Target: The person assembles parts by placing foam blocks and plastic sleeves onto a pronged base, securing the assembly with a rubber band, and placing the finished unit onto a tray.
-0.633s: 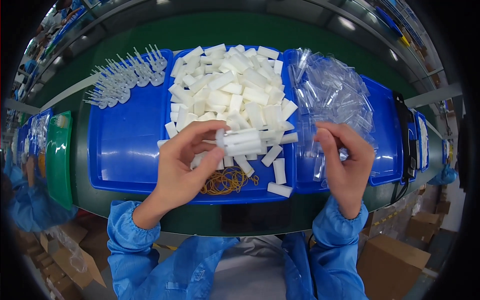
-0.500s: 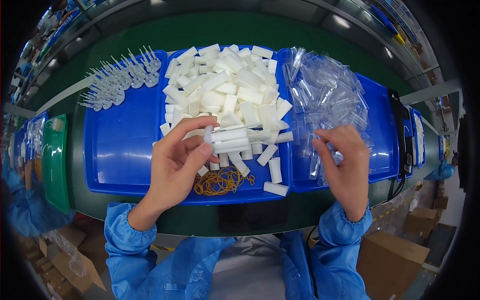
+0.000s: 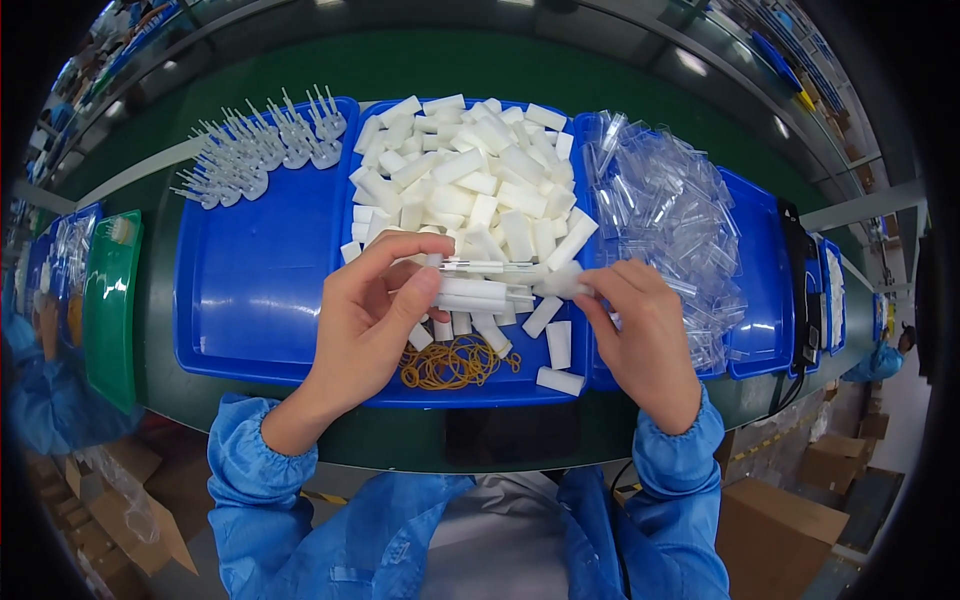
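Tube bundle (image 3: 470,292): centre of frame, long axis left–right, between the hands.
Left hand (image 3: 372,315): grip closed on the bundle's left end.
Right hand (image 3: 642,335): grip pinching the cloudy cap (image 3: 562,281) at the bundle's right.

blurred translucent piece (image 3: 563,283) at right fingers (image 3: 614,285), left fingers (image 3: 395,247) partly hidden, blue jacket (image 3: 375,540) cut off below
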{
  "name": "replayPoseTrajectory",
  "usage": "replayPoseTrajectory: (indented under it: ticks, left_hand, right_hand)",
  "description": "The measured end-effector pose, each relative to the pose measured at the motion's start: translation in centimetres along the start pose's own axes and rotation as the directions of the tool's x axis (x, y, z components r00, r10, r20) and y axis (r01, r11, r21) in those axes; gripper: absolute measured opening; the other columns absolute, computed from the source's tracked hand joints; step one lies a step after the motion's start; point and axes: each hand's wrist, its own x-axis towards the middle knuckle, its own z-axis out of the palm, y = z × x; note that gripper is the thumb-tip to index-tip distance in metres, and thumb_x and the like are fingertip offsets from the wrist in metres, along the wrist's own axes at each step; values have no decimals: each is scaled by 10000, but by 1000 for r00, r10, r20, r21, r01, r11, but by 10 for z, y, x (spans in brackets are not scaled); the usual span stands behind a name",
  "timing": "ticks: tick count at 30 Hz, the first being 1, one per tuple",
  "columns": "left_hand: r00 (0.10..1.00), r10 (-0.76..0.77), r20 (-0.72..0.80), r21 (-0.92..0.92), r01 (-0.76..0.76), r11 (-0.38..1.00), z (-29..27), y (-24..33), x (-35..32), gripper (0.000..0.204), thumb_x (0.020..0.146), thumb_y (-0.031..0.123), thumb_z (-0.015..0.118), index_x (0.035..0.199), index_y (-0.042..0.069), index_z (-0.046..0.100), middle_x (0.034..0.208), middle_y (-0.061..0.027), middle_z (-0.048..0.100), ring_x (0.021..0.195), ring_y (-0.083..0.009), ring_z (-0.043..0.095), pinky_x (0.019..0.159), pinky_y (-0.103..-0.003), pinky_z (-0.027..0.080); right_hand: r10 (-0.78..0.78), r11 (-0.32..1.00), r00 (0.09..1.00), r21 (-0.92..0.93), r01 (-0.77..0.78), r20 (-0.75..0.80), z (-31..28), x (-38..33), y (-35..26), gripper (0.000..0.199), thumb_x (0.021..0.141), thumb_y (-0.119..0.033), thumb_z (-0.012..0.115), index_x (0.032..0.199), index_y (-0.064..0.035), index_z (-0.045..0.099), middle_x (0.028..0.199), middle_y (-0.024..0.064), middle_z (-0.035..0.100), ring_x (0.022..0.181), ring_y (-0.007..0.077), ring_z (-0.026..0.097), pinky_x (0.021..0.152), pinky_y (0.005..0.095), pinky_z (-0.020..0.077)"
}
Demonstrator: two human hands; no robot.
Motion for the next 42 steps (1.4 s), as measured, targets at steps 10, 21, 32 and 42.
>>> replayPoseTrajectory:
  ticks: [10,21,32,42]
  left_hand:
    - [998,8,-69,32,-6,999,-1,1,0,254,1009,114,569,1215,-29,605,1189,-102,606,913,-153,660,752,-289,550]
    - [994,2,-107,16,0,1000,-3,-1,2,253,1007,120,571,1211,-27,605,1155,-105,606,946,-152,654,755,-291,555]
    - [992,83,-98,96,-74,993,-1,-2,1,331,914,5,666,1235,-32,590,1192,-97,562,972,-149,631,847,-270,539]
    - [995,39,-88,188,-22,982,-1,-1,-1,358,866,7,728,1210,-9,630,1178,-87,589,1016,-142,598,834,-267,556]
  right_hand:
    - [-22,905,997,425,-10,72,-13,11,-19,140,885,-30,704,968,11,599,769,136,595,628,267,605,547,334,472]
    - [-85,853,995,520,44,55,16,5,-22,128,874,10,692,959,5,597,879,134,630,631,222,654,561,313,499]
    - [26,621,999,784,7,-30,16,2,-6,178,849,55,720,1024,43,694,971,105,648,784,144,646,681,253,526]
    - [250,421,968,899,-121,13,21,0,-5,183,950,23,620,1119,50,684,973,78,616,826,108,604,724,246,504]
